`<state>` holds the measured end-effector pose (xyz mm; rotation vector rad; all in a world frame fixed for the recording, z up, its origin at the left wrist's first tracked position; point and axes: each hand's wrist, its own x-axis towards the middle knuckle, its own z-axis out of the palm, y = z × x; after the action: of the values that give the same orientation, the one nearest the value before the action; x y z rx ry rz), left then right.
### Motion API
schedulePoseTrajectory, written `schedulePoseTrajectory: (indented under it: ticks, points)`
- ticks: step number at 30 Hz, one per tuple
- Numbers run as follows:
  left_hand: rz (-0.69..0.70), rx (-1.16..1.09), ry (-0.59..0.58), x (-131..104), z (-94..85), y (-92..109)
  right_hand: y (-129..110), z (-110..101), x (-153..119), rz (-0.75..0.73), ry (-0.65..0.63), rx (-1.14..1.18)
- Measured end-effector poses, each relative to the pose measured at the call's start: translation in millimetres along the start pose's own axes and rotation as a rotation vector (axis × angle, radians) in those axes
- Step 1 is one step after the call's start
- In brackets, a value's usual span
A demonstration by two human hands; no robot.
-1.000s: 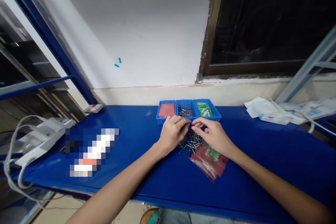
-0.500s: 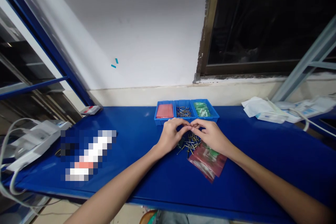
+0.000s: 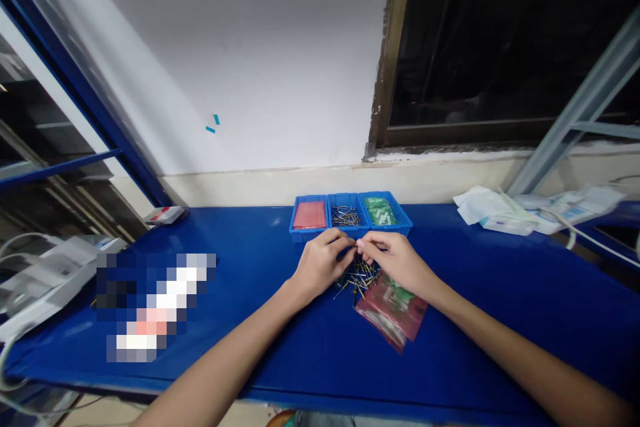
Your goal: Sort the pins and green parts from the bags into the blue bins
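Observation:
Over the desk, my left hand [image 3: 320, 261] and my right hand [image 3: 395, 261] meet fingertip to fingertip. Both are closed in a pinch, and whatever is between the fingers is too small to make out. Just below them lies a loose pile of thin metal pins, like blind rivets [image 3: 365, 277], partly covered by the hands. Red plastic bags [image 3: 387, 317] with clear and green packets showing in them lie under and in front of my right wrist. Behind the hands stand joined blue bins [image 3: 302, 237], holding red bags [image 3: 309, 215], more rivets [image 3: 346, 217] and green bags [image 3: 380, 212].
The blue desk [image 3: 300, 360] runs up to a pale wall. White power strips and cables [image 3: 55, 287] sit at the left edge; white papers and packets [image 3: 495, 210] lie at the right. A small red-and-white box [image 3: 167, 215] rests at the back left. One patch at left is blurred out.
The camera view has shifted slightly. My right fingers have curled in more at the fingertips, and the two hands still meet over the rivets. The bins and bags stay in place.

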<state>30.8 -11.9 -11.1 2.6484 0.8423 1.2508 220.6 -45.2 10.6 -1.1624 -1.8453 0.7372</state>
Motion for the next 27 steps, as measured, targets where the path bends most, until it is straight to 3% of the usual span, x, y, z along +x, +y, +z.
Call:
schedulePoseTrajectory:
  ticks: [5, 12, 15, 19, 23, 27]
  points:
    - [-0.080, -0.156, 0.007, 2.4, -0.8, 2.8, 4.4, 0.0, 3.6, -0.010, 0.090, -0.051]
    - [-0.247, -0.281, 0.051, 6.0, -2.4, 6.1, 6.3, 1.3, 0.6, 0.016, 0.049, -0.081]
    - [-0.238, -0.256, 0.075, 6.6, -3.2, 1.8, 3.8, -4.2, 6.1, -0.060, 0.066, -0.210]
    - [-0.194, -0.131, 0.117, 6.4, -8.6, -6.8, 3.6, -15.6, 37.0, -0.212, 0.156, -0.502]
    - [-0.138, 0.019, 0.100, 5.7, -13.8, -13.6, 1.9, -19.8, 64.4, -0.228, 0.141, -0.678]
    - [-0.099, 0.081, 0.067, 5.8, -16.0, -16.5, -1.8, -19.2, 47.4, -0.232, 0.150, -0.608]
